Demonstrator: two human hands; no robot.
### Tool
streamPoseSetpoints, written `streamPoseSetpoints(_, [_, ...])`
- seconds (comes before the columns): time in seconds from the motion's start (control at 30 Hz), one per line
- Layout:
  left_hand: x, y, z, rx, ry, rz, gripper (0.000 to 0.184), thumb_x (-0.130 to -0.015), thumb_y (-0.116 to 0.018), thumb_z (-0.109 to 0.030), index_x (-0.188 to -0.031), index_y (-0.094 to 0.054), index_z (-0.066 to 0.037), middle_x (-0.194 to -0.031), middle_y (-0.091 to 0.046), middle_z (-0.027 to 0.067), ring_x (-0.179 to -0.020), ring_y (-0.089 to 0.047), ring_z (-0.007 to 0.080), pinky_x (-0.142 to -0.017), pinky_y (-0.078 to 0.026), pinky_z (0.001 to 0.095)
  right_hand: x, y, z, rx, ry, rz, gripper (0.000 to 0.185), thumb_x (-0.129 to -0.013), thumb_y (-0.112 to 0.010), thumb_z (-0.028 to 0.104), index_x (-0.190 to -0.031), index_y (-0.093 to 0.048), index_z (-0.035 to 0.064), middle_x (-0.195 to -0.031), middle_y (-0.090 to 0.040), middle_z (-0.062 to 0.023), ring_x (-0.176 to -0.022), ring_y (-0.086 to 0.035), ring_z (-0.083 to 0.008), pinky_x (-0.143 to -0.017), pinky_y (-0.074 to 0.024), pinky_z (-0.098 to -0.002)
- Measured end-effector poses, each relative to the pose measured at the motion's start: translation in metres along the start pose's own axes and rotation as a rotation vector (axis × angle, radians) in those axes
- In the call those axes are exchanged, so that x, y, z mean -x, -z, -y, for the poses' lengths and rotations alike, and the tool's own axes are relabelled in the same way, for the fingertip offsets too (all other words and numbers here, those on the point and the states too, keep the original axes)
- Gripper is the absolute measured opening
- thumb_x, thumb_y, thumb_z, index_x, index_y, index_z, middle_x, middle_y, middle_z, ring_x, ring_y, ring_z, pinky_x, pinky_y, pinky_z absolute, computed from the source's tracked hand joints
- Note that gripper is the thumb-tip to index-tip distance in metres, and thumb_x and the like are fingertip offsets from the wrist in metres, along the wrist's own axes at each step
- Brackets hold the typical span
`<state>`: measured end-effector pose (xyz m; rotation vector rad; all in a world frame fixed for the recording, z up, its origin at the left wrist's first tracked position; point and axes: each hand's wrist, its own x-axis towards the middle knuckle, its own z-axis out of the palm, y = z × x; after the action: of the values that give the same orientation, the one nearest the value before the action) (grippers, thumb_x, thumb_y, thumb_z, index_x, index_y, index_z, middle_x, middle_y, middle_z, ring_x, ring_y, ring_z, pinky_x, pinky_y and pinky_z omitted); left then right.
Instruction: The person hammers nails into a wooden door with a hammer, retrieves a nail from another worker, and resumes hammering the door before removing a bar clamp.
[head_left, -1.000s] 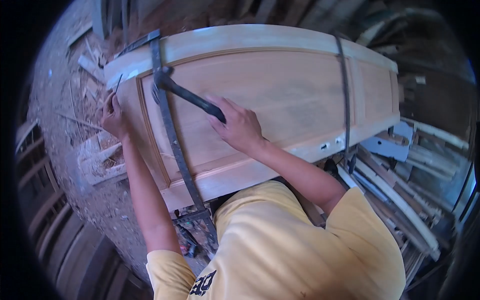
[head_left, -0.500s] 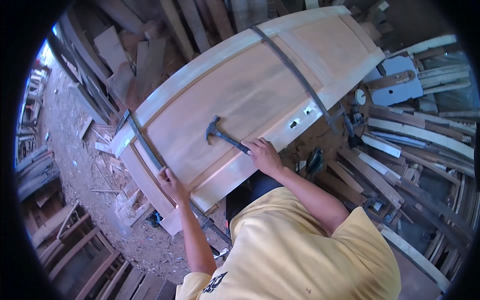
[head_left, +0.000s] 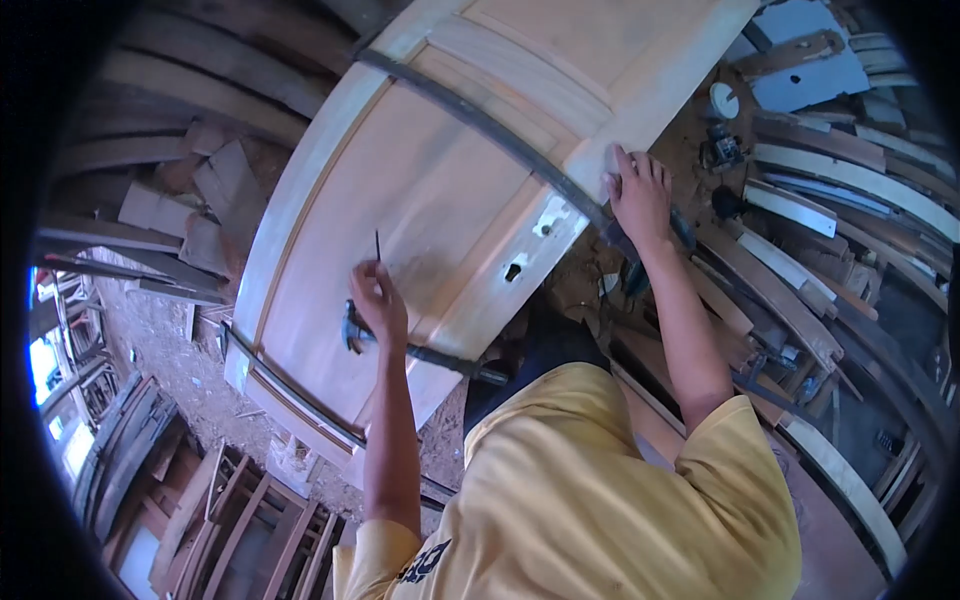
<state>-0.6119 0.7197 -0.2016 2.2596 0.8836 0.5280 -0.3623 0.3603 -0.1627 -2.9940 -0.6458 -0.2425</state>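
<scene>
A wooden panel door (head_left: 420,170) lies flat in front of me. My left hand (head_left: 380,305) is above its panel, fingers pinched on a thin dark rod (head_left: 377,246) that points away from me; whether it is a nail or a pencil I cannot tell. Under that wrist a claw hammer (head_left: 440,362) rests on the door, its handle toward the near edge. My right hand (head_left: 642,196) touches the door's near rail with fingers apart, beside a dark bar clamp (head_left: 480,122) that crosses the door. Two cut-out holes (head_left: 513,271) show in the rail.
A second bar clamp (head_left: 295,388) spans the door's left end. Stacked boards (head_left: 800,310) fill the right side, and more timber (head_left: 190,90) leans at the upper left. A power tool (head_left: 722,148) sits on the floor beyond my right hand.
My right hand has let go of the hammer, now lying nearer me, and moved right to the far clamp. My left hand has left the left clamp and holds the thin rod. The view has shifted.
</scene>
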Motion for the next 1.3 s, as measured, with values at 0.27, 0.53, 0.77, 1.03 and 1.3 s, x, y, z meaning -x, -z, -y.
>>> streamPoseSetpoints(0.27, [-0.131, -0.145, -0.062, -0.415, 0.173, -0.252, 0.023, -0.104, -0.052, -0.023, -0.113, -0.061, -0.004, -0.110, -0.061, 0.0145, -0.108, -0.055, 0.0348, -0.095, -0.041, 0.0501, -0.044, 0.001, -0.020, -0.057, 0.087, 0.135, 0.042, -0.093, -0.070, 0.031, -0.134, -0.066, 0.0202, -0.105, -0.058, -0.0098, -0.103, -0.055, -0.0314, -0.100, -0.0439, -0.0503])
streamPoseSetpoints(0.53, [-0.130, -0.140, -0.062, -0.460, 0.206, -0.173, 0.015, -0.099, -0.055, -0.017, -0.109, -0.057, -0.005, -0.108, -0.056, 0.0158, -0.108, -0.051, 0.0373, -0.096, -0.037, 0.0525, -0.197, -0.043, 0.067, -0.364, 0.259, -0.017, 0.032, -0.093, -0.071, 0.029, -0.120, -0.069, 0.0121, -0.109, -0.060, -0.0122, -0.105, -0.057, -0.0346, -0.095, -0.0462, -0.0502])
streamPoseSetpoints(0.77, [-0.133, -0.141, -0.062, -0.456, 0.203, -0.131, 0.011, -0.098, -0.056, -0.013, -0.105, -0.056, -0.006, -0.106, -0.056, 0.0164, -0.107, -0.049, 0.0364, -0.100, -0.036, 0.0525, -0.330, -0.102, 0.156, -0.235, 0.430, -0.042, 0.049, -0.093, -0.070, 0.045, -0.138, -0.065, 0.0270, -0.118, -0.059, -0.0100, -0.115, -0.052, -0.0339, -0.106, -0.0385, -0.0556])
streamPoseSetpoints(1.03, [-0.140, -0.140, -0.069, -0.394, 0.176, -0.128, 0.013, -0.100, -0.055, -0.017, -0.106, -0.057, -0.006, -0.107, -0.056, 0.0179, -0.108, -0.049, 0.0379, -0.099, -0.036, 0.0533, -0.322, -0.086, 0.145, -0.222, 0.392, -0.023, 0.045, -0.093, -0.070, 0.046, -0.129, -0.070, 0.0190, -0.123, -0.059, -0.0119, -0.118, -0.051, -0.0341, -0.109, -0.0363, -0.0569])
streamPoseSetpoints(1.3, [-0.131, -0.138, -0.066, -0.458, 0.200, -0.120, 0.026, -0.101, -0.056, -0.029, -0.113, -0.058, -0.007, -0.113, -0.054, 0.0193, -0.114, -0.048, 0.0401, -0.100, -0.037, 0.0554, -0.115, 0.003, -0.089, -0.324, -0.271, 0.051, 0.041, -0.093, -0.075, 0.038, -0.119, -0.068, 0.0071, -0.119, -0.065, -0.0160, -0.111, -0.060, -0.0342, -0.099, -0.0472, -0.0449])
